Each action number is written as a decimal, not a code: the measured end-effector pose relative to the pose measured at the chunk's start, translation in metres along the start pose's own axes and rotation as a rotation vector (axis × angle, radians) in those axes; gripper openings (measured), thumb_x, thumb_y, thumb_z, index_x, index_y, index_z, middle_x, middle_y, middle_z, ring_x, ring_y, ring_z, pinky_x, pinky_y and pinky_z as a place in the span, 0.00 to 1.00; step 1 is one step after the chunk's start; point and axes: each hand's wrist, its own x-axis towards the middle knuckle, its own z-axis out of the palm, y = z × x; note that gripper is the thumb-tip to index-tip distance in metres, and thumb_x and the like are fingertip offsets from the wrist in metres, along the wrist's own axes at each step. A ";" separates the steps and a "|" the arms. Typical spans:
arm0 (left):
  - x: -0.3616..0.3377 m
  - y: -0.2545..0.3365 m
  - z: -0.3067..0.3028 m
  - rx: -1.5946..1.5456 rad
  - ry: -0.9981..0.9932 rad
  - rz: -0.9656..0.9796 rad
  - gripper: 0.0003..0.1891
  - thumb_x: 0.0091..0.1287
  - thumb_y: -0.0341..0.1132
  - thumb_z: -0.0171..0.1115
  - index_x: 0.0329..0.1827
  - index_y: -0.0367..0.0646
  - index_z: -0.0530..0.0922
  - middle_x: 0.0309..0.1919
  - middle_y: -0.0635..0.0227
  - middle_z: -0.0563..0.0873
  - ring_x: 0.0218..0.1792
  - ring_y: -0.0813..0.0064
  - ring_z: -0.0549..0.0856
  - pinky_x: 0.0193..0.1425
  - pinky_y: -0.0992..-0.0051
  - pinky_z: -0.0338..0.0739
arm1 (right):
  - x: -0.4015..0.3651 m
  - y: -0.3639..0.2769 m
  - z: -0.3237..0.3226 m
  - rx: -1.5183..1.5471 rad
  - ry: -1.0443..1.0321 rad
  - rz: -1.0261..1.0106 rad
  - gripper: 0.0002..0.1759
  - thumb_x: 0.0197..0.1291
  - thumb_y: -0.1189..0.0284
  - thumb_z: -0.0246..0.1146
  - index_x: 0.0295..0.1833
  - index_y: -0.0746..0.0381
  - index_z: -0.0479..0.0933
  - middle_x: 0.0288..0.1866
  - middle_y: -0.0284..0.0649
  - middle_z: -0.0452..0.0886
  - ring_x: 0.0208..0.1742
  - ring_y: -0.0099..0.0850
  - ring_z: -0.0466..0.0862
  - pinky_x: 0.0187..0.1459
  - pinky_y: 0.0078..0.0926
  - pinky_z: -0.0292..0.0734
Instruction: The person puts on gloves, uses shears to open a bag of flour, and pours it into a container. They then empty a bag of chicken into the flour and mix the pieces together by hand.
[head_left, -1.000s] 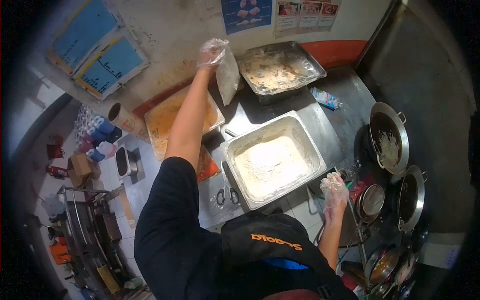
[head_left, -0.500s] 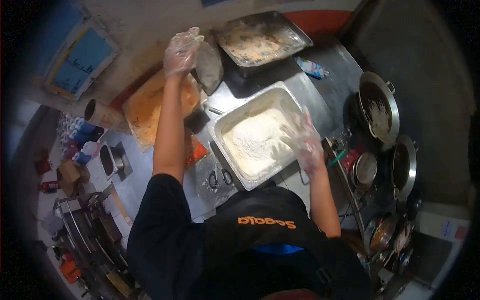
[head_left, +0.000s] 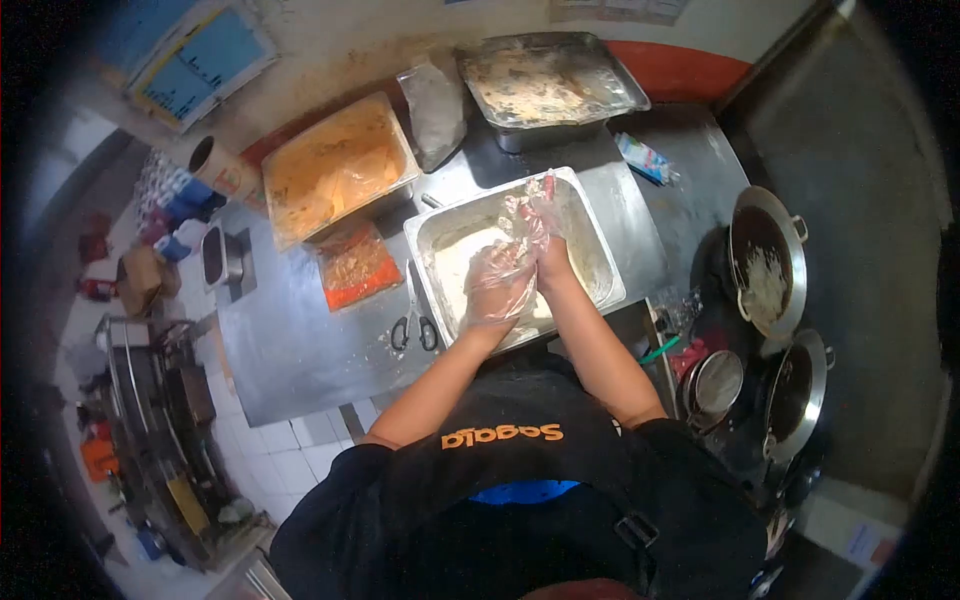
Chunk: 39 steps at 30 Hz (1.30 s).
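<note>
Both hands (head_left: 502,283) now over powder-filled pan (head_left: 594,246)

Count at the pans: three large pans, one at upper left (head_left: 335,165), one at upper centre (head_left: 550,80), one at centre (head_left: 592,238). Small pan (head_left: 236,262), left of frame: one. Hands, centre: two, left (head_left: 500,280) and right (head_left: 545,235). Woks, right of frame: two, upper (head_left: 798,265) and lower (head_left: 812,402). Scissors (head_left: 411,318), centre left: one pair. Pale bag (head_left: 435,112), upper centre: one. Orange packet (head_left: 358,280), centre left: one. Blue-and-white packet (head_left: 643,158), upper right: one. Tube (head_left: 232,176), upper left: one. Strainers, lower right: number unclear.
</note>
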 end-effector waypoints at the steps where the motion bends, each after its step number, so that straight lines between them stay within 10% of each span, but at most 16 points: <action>1: -0.001 -0.002 0.010 -0.005 0.043 0.042 0.14 0.58 0.35 0.62 0.45 0.39 0.78 0.44 0.54 0.80 0.50 0.57 0.76 0.56 0.63 0.67 | -0.001 -0.009 0.003 0.000 -0.006 0.006 0.49 0.59 0.71 0.61 0.74 0.50 0.32 0.66 0.40 0.60 0.57 0.25 0.68 0.56 0.21 0.66; 10: -0.024 0.005 0.064 -0.032 0.075 0.179 0.15 0.56 0.29 0.57 0.47 0.42 0.79 0.49 0.56 0.79 0.53 0.55 0.75 0.62 0.59 0.63 | 0.018 -0.014 -0.057 -0.178 0.086 0.223 0.55 0.58 0.72 0.62 0.72 0.48 0.24 0.64 0.43 0.60 0.52 0.29 0.71 0.50 0.22 0.72; 12: -0.031 0.004 0.074 0.366 0.112 0.403 0.16 0.54 0.28 0.55 0.46 0.44 0.79 0.48 0.56 0.79 0.52 0.56 0.75 0.61 0.58 0.64 | 0.034 -0.016 -0.066 -0.326 0.162 0.353 0.51 0.60 0.66 0.61 0.73 0.50 0.28 0.63 0.42 0.64 0.51 0.30 0.72 0.47 0.22 0.73; 15: -0.040 0.017 0.086 0.332 0.072 0.418 0.17 0.52 0.27 0.53 0.45 0.45 0.80 0.46 0.57 0.80 0.52 0.56 0.75 0.61 0.57 0.64 | 0.040 -0.028 -0.068 0.437 0.167 0.464 0.33 0.62 0.58 0.57 0.70 0.52 0.55 0.56 0.40 0.74 0.44 0.32 0.75 0.39 0.27 0.74; 20: -0.041 0.026 0.060 0.405 0.062 0.308 0.15 0.60 0.31 0.56 0.50 0.40 0.78 0.47 0.58 0.80 0.53 0.59 0.76 0.60 0.62 0.67 | 0.073 -0.023 -0.077 0.281 0.281 0.223 0.17 0.57 0.60 0.60 0.47 0.60 0.73 0.30 0.38 0.75 0.25 0.32 0.75 0.23 0.27 0.73; 22: -0.045 0.020 0.049 -0.005 0.164 -0.035 0.13 0.57 0.28 0.54 0.45 0.42 0.79 0.49 0.58 0.81 0.54 0.57 0.75 0.63 0.61 0.64 | 0.116 -0.008 -0.115 0.314 0.090 0.024 0.13 0.56 0.63 0.61 0.40 0.60 0.73 0.29 0.38 0.74 0.23 0.31 0.74 0.21 0.25 0.71; 28: -0.082 0.021 0.006 -0.158 0.468 -0.112 0.13 0.61 0.25 0.55 0.48 0.34 0.77 0.42 0.59 0.84 0.44 0.71 0.81 0.51 0.76 0.72 | 0.225 -0.068 -0.095 0.306 0.519 0.372 0.09 0.61 0.66 0.55 0.37 0.59 0.75 0.35 0.37 0.80 0.34 0.32 0.80 0.27 0.29 0.76; 30: -0.095 0.002 -0.001 -0.259 0.523 -0.117 0.13 0.61 0.24 0.55 0.48 0.34 0.78 0.42 0.60 0.84 0.44 0.72 0.81 0.51 0.76 0.73 | 0.306 -0.014 -0.165 0.877 -0.836 0.426 0.25 0.68 0.60 0.35 0.60 0.60 0.69 0.57 0.44 0.75 0.55 0.42 0.75 0.58 0.47 0.70; 34: -0.124 -0.019 -0.032 -0.320 0.588 -0.221 0.14 0.62 0.24 0.57 0.51 0.30 0.74 0.45 0.60 0.82 0.47 0.73 0.80 0.56 0.76 0.72 | 0.280 -0.049 -0.139 0.692 -1.159 0.240 0.16 0.64 0.73 0.44 0.54 0.58 0.72 0.48 0.43 0.80 0.42 0.40 0.82 0.36 0.40 0.80; 36: -0.130 -0.033 -0.044 -0.431 0.659 -0.249 0.14 0.62 0.25 0.57 0.51 0.31 0.74 0.44 0.61 0.82 0.46 0.74 0.80 0.55 0.76 0.72 | 0.263 -0.080 -0.126 0.252 0.439 0.207 0.14 0.59 0.69 0.57 0.49 0.63 0.73 0.43 0.44 0.80 0.36 0.39 0.81 0.34 0.39 0.80; 39: -0.141 -0.049 -0.069 -0.409 0.792 -0.284 0.12 0.60 0.23 0.54 0.47 0.35 0.78 0.41 0.65 0.83 0.43 0.76 0.81 0.52 0.76 0.73 | 0.196 -0.117 -0.106 0.089 0.474 0.138 0.13 0.61 0.70 0.54 0.51 0.61 0.72 0.46 0.43 0.79 0.41 0.38 0.81 0.40 0.38 0.80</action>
